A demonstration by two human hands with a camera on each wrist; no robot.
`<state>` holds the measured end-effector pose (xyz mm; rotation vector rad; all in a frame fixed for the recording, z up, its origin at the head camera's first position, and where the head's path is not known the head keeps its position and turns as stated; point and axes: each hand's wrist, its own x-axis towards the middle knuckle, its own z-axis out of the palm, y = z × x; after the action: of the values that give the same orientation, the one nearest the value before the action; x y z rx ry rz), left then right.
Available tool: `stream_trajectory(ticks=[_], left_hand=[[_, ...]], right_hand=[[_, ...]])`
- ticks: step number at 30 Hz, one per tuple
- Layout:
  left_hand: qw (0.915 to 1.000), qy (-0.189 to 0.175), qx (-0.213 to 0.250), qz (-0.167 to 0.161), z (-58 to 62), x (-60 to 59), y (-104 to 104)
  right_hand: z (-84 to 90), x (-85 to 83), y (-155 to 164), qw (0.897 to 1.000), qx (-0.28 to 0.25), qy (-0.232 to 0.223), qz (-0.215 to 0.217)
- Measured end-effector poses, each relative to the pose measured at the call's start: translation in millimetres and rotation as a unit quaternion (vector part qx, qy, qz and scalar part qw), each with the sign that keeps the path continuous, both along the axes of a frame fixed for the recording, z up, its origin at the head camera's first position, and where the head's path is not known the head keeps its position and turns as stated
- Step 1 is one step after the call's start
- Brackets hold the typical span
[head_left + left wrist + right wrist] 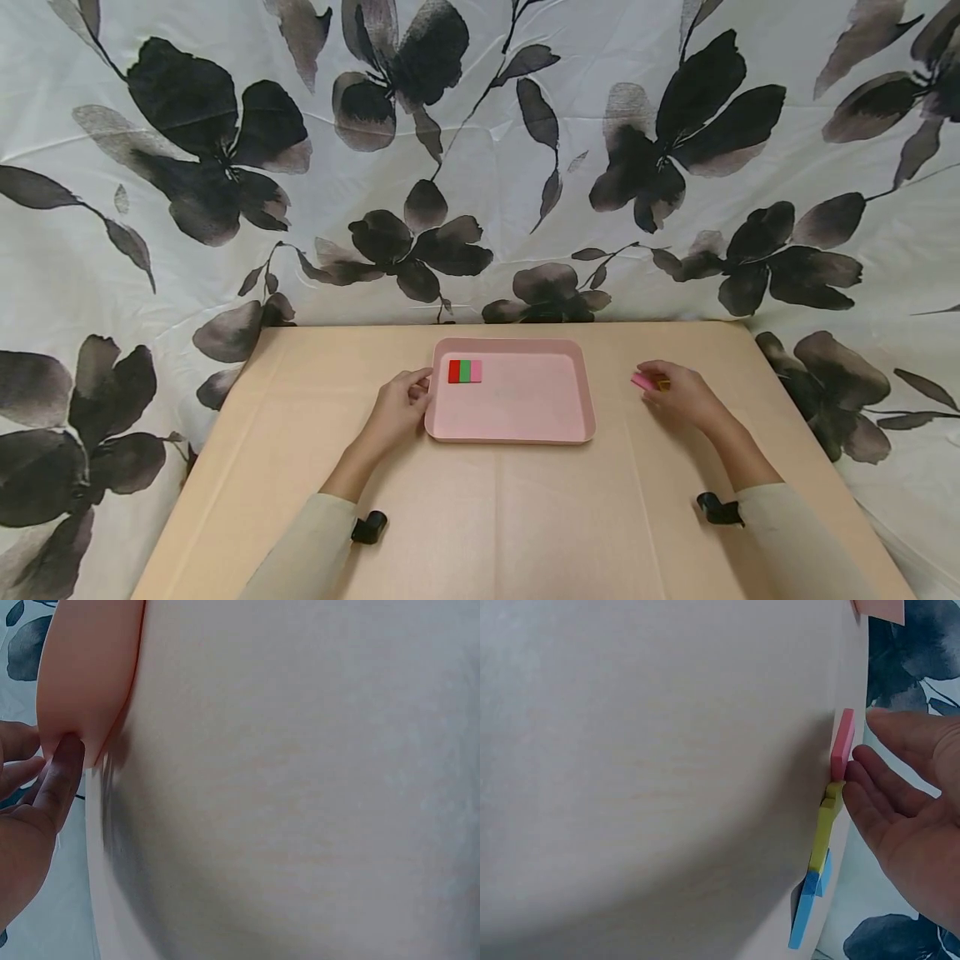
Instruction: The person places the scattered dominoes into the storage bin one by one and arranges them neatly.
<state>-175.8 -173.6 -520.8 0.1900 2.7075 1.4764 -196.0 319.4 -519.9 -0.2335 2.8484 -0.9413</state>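
Note:
A shallow pink tray (517, 408) lies on the table. Near its upper left corner, red (453, 372), green (465, 372) and pink (476, 372) flat pieces form a touching row. My left hand (403, 404) grips the tray's left edge. In the left wrist view, one fingertip presses the tray's outer wall (90, 675) and others sit at its rim. To the right of the tray, my right hand (678, 392) is at another pink piece (842, 744), fingers loosely bent and its thumb apart. A yellow piece (823, 832) lies beside the fingertips, with blue pieces (802, 909) beyond.
The pale wooden table (495, 517) ends at the back against a white floral cloth (525, 167). Each wrist wears a small black camera, one at the left sleeve (369, 527) and one at the right sleeve (720, 508).

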Motion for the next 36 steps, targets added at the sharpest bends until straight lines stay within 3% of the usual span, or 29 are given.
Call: stream_trajectory(ticks=[8,20,36], left_hand=[[1.0000,0.006,-0.004,0.002,-1.5,-0.2,0.4],[1.0000,0.004,0.002,0.001,-2.6,-1.9,0.6],[1.0000,0.004,-0.002,-0.002,-3.2,-2.0,-0.7]], right_hand=[[-2.4,-0.3,-1.4,1.000,0.002,0.014,0.024],[-2.2,-2.2,-2.6,0.998,-0.009,-0.026,0.048],[-8.3,-3.3,-5.4,0.999,0.025,-0.014,0.028]])
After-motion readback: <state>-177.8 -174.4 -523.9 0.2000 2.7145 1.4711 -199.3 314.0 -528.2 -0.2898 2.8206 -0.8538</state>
